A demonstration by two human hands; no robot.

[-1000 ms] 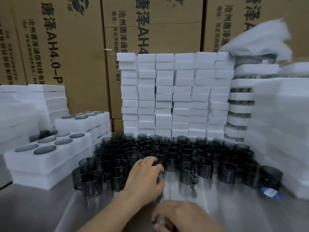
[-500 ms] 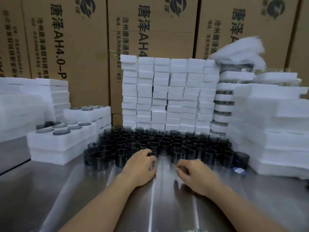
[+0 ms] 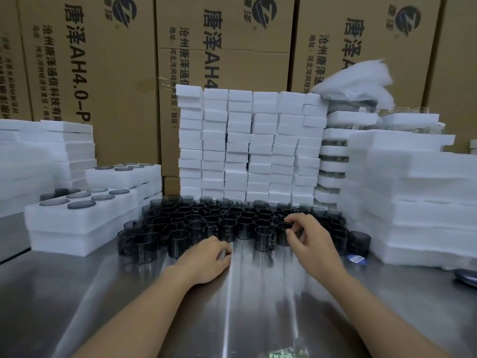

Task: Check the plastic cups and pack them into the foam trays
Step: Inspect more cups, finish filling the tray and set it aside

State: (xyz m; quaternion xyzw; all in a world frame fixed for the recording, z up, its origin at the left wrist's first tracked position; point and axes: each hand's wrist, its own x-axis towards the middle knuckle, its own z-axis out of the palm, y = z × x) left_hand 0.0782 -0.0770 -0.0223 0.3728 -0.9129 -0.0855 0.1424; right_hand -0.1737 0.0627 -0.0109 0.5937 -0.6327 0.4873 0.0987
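Since half a second ago your right hand (image 3: 311,244) has gone from the front of the cups (image 3: 232,223) deeper into their front rows, while your left hand (image 3: 206,260) has kept its place at the near edge of the group. The hands are apart. The left rests on the desk (image 3: 232,313) with fingers curled under and nothing showing in it. The right is arched over one cup (image 3: 284,232), forefinger above the rim and thumb at the near wall; whether that pinch has closed cannot be told. The cups are smoky, translucent cylinders with side handles, standing upright, mouths up and packed close at the middle of the desk toward its rear edge. The desk is brushed steel and mirrors them in streaks. Toward the left edge a white foam tray (image 3: 77,220) lies on a second one, its round pockets filled with grey discs. A wall of white foam blocks (image 3: 247,146) stands behind the cups, and deep foam stacks (image 3: 413,202) shut in the right edge. Printed cardboard boxes (image 3: 108,81) line the back. A small blue label (image 3: 357,258) lies at the foot of the right stacks.
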